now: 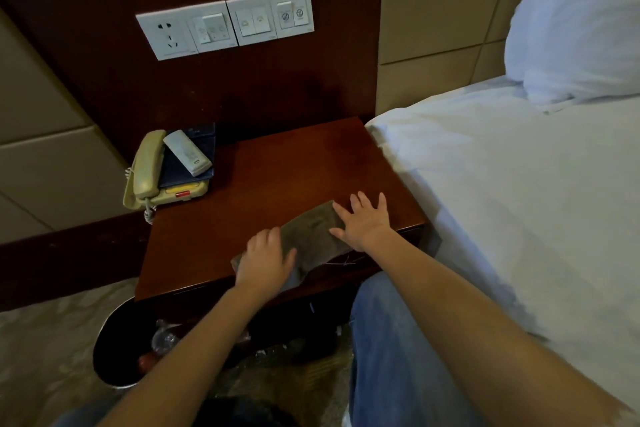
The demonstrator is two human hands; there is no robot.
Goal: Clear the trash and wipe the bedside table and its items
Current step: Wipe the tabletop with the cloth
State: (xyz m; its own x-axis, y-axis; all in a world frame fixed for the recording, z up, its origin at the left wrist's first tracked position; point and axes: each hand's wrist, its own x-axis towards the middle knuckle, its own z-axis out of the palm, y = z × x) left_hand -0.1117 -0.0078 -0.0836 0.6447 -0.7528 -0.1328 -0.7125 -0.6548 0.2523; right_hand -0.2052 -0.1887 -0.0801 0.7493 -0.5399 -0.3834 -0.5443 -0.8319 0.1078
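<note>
A grey-brown cloth (313,236) lies folded near the front edge of the dark wooden bedside table (277,170). My left hand (265,262) grips the cloth's near end, fingers curled over it at the table's front edge. My right hand (363,220) lies flat with fingers spread, pressing on the cloth's far end. At the table's back left corner stands a beige telephone (149,172), with a dark folder (188,168) on it and a white remote control (187,152) on top.
A black waste bin (114,347) holding a crumpled plastic bottle stands on the carpet under the table's front left corner. A bed with white sheets (502,201) and a pillow borders the table on the right. Wall switches and a socket (225,22) sit above.
</note>
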